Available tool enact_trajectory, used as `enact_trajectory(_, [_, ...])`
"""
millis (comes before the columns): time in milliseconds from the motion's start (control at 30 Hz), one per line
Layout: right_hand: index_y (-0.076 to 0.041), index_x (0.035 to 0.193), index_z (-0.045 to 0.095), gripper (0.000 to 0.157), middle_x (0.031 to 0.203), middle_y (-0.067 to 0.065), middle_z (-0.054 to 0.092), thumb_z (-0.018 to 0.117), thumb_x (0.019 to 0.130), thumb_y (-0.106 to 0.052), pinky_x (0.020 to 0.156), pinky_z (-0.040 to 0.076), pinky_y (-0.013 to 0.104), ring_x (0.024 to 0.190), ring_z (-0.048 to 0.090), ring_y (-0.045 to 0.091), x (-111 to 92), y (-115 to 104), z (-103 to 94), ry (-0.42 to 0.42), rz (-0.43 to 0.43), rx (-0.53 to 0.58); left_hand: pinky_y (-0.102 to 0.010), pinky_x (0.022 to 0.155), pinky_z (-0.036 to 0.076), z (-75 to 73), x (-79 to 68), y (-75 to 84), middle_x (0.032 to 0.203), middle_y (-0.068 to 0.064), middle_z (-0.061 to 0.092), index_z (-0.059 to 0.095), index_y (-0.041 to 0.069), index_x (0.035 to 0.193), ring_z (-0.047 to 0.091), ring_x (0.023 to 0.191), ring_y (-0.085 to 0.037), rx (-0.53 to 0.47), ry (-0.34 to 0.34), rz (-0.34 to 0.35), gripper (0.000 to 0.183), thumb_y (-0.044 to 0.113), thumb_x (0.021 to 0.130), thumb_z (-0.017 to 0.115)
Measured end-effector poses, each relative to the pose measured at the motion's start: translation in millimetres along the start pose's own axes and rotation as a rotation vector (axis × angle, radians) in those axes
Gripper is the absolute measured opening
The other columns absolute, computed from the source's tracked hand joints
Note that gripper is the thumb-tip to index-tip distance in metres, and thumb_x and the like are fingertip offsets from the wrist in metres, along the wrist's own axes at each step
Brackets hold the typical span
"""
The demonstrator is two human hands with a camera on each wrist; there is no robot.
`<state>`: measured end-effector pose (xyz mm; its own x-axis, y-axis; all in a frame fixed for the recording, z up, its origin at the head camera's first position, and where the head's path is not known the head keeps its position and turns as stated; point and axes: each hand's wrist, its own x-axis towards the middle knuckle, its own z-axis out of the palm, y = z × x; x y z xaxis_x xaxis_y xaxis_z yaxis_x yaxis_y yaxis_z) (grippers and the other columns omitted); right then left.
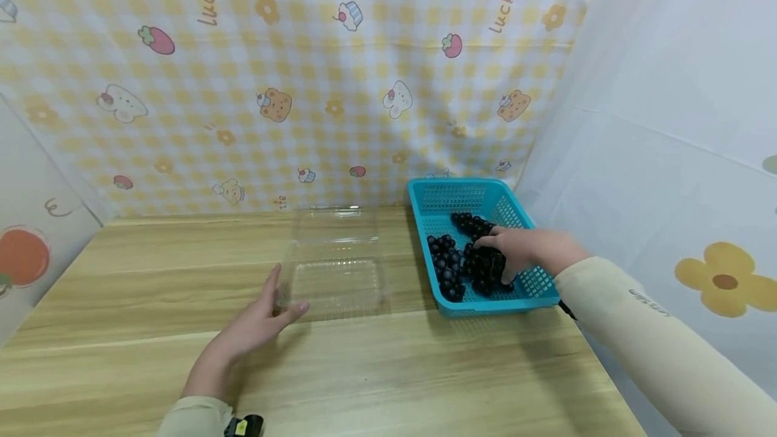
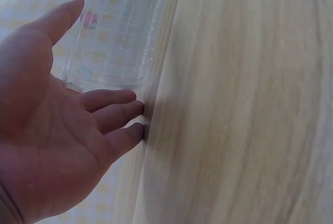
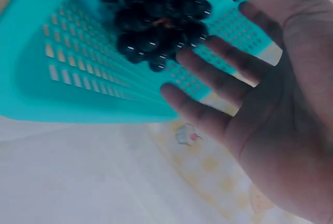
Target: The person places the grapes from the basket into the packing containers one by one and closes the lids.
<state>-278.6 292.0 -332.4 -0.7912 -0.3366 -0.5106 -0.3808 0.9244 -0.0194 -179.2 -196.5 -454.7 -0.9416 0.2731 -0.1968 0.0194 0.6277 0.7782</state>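
A clear plastic clamshell box [image 1: 336,285] lies with its lid [image 1: 334,226] folded back on the table. My left hand [image 1: 251,329] is at its left side, thumb and fingers spread; in the left wrist view the fingertips are close to the box [image 2: 122,37] and the palm holds nothing. To the right, a turquoise plastic basket [image 1: 485,307] contains bunches of dark grapes [image 1: 448,268]. My right hand [image 1: 516,251] reaches into it over the right-hand bunch [image 1: 485,272]. In the right wrist view its fingers are extended beside the grapes [image 3: 161,21], not curled round them.
The light wood-grain table [image 1: 364,376] carries both containers. A yellow checked cloth [image 1: 340,73] hangs behind it. White sheeting [image 1: 662,113] stands close to the basket's right side, and another white sheet [image 1: 36,174] is at the left.
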Motion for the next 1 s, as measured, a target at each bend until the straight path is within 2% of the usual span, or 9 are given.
enact_trajectory(167, [-0.021,0.165,0.041,0.089,0.174,0.028,0.021,0.088,0.089,-0.022,0.09,0.062,0.05,0.14,0.055,0.048,7,5,8.6,-0.011,0.001,-0.004,-0.075,0.123,0.027,1.8,1.5,0.9,0.169,-0.042,0.015,-0.028,0.012,0.166,0.024,0.154,-0.062,-0.033,-0.025,-0.004,0.113,0.055,0.107,0.058])
enact_trajectory(267, [-0.022,0.164,0.042,0.089,0.172,0.026,0.025,0.089,0.089,-0.024,0.089,0.061,0.05,0.133,0.061,0.043,10,6,11.8,-0.013,-0.001,-0.024,-0.075,0.124,0.026,2.4,1.8,1.8,0.17,-0.04,0.015,-0.027,0.016,0.167,0.024,0.155,-0.062,-0.045,-0.03,0.003,0.111,0.054,0.107,0.059])
enact_trajectory(433, [-0.02,0.162,0.046,0.086,0.165,0.023,0.034,0.089,0.089,-0.026,0.089,0.061,0.047,0.126,0.065,0.037,14,7,17.3,-0.015,-0.028,-0.055,-0.076,0.121,0.031,2.4,2.5,2.4,0.168,-0.042,0.018,-0.022,0.015,0.169,0.027,0.153,-0.063,-0.007,-0.041,0.003,0.108,0.054,0.107,0.058])
enact_trajectory(600, [-0.02,0.159,0.05,0.081,0.169,0.022,0.033,0.089,0.089,-0.027,0.09,0.061,0.048,0.129,0.064,0.038,17,7,22.2,-0.001,-0.034,-0.089,-0.076,0.124,0.027,2.2,3.9,0.4,0.17,-0.039,0.015,-0.023,0.019,0.169,0.024,0.155,-0.061,-0.013,-0.049,-0.011,0.107,0.056,0.107,0.057])
enact_trajectory(767, [-0.016,0.16,0.048,0.082,0.171,0.024,0.034,0.088,0.09,-0.027,0.096,0.061,0.051,0.13,0.065,0.041,22,7,26.4,0.01,-0.052,-0.148,-0.075,0.124,0.025,0.2,4.6,-0.4,0.171,-0.039,0.011,-0.023,0.02,0.168,0.022,0.155,-0.061,-0.016,-0.058,-0.015,0.107,0.056,0.107,0.057])
enact_trajectory(900, [-0.014,0.161,0.046,0.081,0.17,0.025,0.035,0.086,0.091,-0.021,0.101,0.059,0.054,0.142,0.055,0.046,28,6,28.7,0.008,-0.077,-0.173,-0.075,0.124,0.026,-0.1,4.0,0.4,0.171,-0.039,0.01,-0.024,0.019,0.168,0.024,0.155,-0.061,-0.014,-0.069,-0.022,0.108,0.057,0.107,0.057])
enact_trajectory(1000, [-0.015,0.162,0.046,0.08,0.171,0.026,0.034,0.085,0.092,-0.016,0.099,0.06,0.054,0.151,0.044,0.05,32,5,29.2,0.004,-0.081,-0.166,-0.074,0.125,0.025,-0.1,4.3,0.9,0.172,-0.037,0.01,-0.024,0.021,0.168,0.025,0.155,-0.06,-0.019,-0.065,-0.029,0.108,0.058,0.107,0.056])
